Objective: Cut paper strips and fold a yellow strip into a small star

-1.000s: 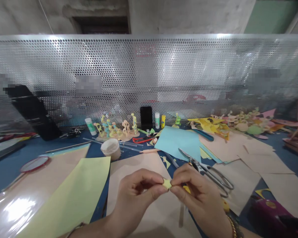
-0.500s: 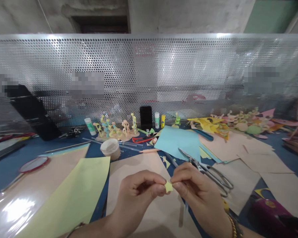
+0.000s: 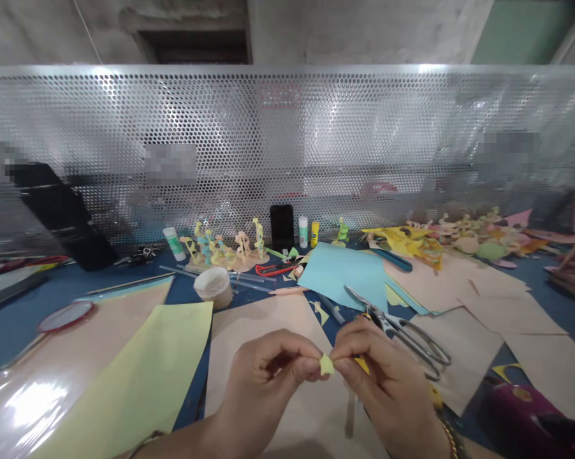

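A tiny pale yellow piece of paper (image 3: 326, 365) is pinched between the thumb and fingers of my left hand (image 3: 268, 379). From the other side, my right hand (image 3: 378, 376) grips its edge, also in a fingertip pinch. Both hands hover over a large beige paper sheet (image 3: 249, 325). Just beyond my right hand lie metal scissors (image 3: 402, 335), partly over a light blue sheet (image 3: 345, 274). Something yellow shows beneath my right fingers, mostly hidden.
Left of centre stand a white tub (image 3: 213, 287) and small paper figures (image 3: 223, 245). A red cutter (image 3: 273, 270), glue sticks (image 3: 303, 231) and a phone (image 3: 282, 226) sit at the back. A yellow-green sheet (image 3: 144, 370) lies left. Another person's hand (image 3: 574, 274) is far right.
The small yellow paper has turned slightly between my fingertips and looks more folded or curled. My right hand has shifted a little, uncovering something yellow below it.
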`<state>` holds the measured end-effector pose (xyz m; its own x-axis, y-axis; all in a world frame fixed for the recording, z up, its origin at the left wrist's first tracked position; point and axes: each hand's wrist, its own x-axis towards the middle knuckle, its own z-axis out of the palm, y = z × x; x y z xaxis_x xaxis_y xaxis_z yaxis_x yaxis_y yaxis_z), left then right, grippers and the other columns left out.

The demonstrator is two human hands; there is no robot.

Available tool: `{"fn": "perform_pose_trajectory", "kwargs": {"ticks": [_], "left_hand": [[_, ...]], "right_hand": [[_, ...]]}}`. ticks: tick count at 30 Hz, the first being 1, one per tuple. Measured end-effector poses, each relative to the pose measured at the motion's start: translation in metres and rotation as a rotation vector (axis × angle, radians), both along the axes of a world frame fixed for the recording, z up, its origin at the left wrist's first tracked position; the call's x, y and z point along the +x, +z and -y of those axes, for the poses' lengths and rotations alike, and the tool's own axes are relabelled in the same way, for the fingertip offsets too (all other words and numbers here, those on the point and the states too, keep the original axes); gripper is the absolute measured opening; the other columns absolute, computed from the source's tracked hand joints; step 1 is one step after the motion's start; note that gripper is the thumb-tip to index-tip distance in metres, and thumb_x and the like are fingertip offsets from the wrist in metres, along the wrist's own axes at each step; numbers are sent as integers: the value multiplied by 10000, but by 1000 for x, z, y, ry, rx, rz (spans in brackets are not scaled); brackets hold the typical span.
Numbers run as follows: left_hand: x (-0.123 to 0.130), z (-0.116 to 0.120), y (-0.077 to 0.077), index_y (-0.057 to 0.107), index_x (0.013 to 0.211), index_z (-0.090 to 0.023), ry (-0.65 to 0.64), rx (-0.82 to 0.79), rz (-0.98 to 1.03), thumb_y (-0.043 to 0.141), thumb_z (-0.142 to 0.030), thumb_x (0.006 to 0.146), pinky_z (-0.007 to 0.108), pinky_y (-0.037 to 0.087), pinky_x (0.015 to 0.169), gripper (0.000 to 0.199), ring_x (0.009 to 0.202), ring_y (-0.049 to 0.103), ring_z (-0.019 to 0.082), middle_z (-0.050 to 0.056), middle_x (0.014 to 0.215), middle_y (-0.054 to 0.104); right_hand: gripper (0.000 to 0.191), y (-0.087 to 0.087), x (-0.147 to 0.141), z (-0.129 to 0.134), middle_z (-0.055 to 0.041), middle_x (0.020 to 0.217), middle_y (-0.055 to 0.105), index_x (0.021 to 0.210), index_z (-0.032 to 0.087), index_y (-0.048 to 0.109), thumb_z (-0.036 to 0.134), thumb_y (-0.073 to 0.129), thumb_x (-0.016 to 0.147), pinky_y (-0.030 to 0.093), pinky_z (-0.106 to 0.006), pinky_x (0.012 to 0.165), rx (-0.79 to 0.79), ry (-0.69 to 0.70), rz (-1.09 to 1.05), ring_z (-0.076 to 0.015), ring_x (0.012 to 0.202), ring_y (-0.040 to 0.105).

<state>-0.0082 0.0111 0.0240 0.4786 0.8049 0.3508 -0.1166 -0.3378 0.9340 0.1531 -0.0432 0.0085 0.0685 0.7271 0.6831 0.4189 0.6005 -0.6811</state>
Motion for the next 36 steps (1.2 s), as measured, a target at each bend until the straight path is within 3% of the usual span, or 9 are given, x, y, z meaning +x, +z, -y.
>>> {"fn": "perform_pose_trajectory", "kwargs": {"ticks": [6, 12, 16, 22, 26, 32, 36], "left_hand": [[0, 1, -3, 710, 707, -199, -12, -45, 19, 675, -149, 785, 155, 524, 588, 99, 608, 654, 102, -17, 641, 708], [1, 2, -4, 702, 822, -222, -61, -208, 118, 741, -146, 715, 169, 551, 642, 137, 663, 686, 110, -34, 719, 722], [3, 4, -2, 728, 732, -209, 11, -176, 76, 745, -123, 704, 122, 529, 602, 92, 636, 669, 92, -26, 682, 724], [1, 3, -2, 754, 844, -275, -35, -191, 90, 704, -159, 770, 151, 560, 649, 146, 670, 682, 98, -28, 791, 747], [1, 2, -3, 767, 836, -269, -40, -146, 67, 711, -146, 762, 135, 556, 643, 155, 677, 678, 98, -19, 768, 744], [2, 0, -5, 757, 825, -277, -18, -242, 127, 716, -134, 751, 143, 575, 615, 166, 617, 705, 99, -41, 738, 749], [2, -1, -4, 752, 738, -258, 18, -167, 92, 719, -115, 736, 114, 555, 580, 146, 596, 690, 89, -47, 654, 739]], "right_hand": [[111, 0, -1, 1, 18, 752, 569, 814, 212, 586, 144, 528, 879, 444, -215, 642, -25, -4, 2, -97, 709, 558], [108, -1, -2, -2, 19, 769, 577, 844, 224, 591, 132, 542, 872, 448, -224, 630, 12, -91, -19, -104, 721, 563], [120, -2, -2, -1, 14, 781, 590, 880, 230, 609, 120, 565, 860, 463, -232, 650, 40, -45, 22, -109, 728, 579], [147, -2, 0, -1, 12, 824, 606, 964, 246, 603, 145, 537, 879, 474, -209, 649, -2, -77, -6, -100, 757, 589], [136, -1, 0, -2, 19, 811, 606, 900, 240, 629, 127, 561, 866, 474, -196, 658, 15, -51, 25, -90, 747, 592], [108, -1, 1, -2, 26, 776, 601, 861, 242, 615, 149, 561, 868, 466, -202, 623, -11, -75, 6, -93, 709, 579], [104, -2, 1, -3, 26, 775, 604, 873, 242, 614, 155, 557, 869, 472, -203, 623, -27, -63, 10, -96, 711, 584]]}}
